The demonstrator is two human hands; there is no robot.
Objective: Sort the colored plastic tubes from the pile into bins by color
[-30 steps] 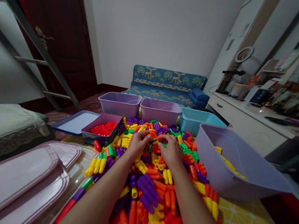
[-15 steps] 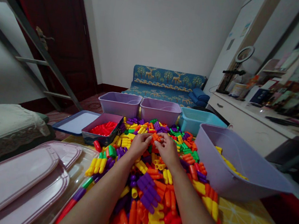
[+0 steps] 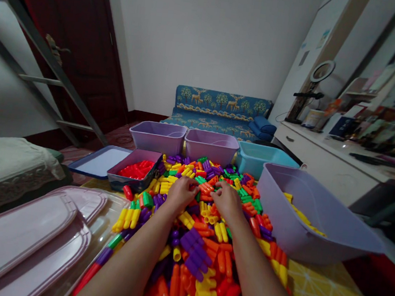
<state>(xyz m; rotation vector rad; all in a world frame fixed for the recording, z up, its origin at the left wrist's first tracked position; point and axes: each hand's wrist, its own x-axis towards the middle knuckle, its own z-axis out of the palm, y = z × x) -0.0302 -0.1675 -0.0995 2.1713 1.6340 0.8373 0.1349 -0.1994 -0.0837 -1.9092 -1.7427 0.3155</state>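
My left hand (image 3: 182,192) and my right hand (image 3: 226,199) are over a heap of bullet-shaped plastic building pieces. Between them lie orange pieces (image 3: 206,189), with the fingertips of both hands close by. The fingers of each hand are apart and slightly bent, and I see nothing held in either. Whether the fingertips touch the orange pieces is hard to make out. Nearer my forearms lie a joined purple block (image 3: 195,253) and yellow pieces (image 3: 221,232).
Two purple bins (image 3: 158,136) and a blue bin (image 3: 266,159) line the back. A larger purple bin (image 3: 303,223) with yellow pieces stands right. At left are a tin (image 3: 130,187) of red pieces, its lid (image 3: 102,161) and pale pink lids (image 3: 17,236).
My hands have moved apart, the left one slightly left and the right one slightly right. The orange pieces that were between my fingertips now lie on the heap, let go.
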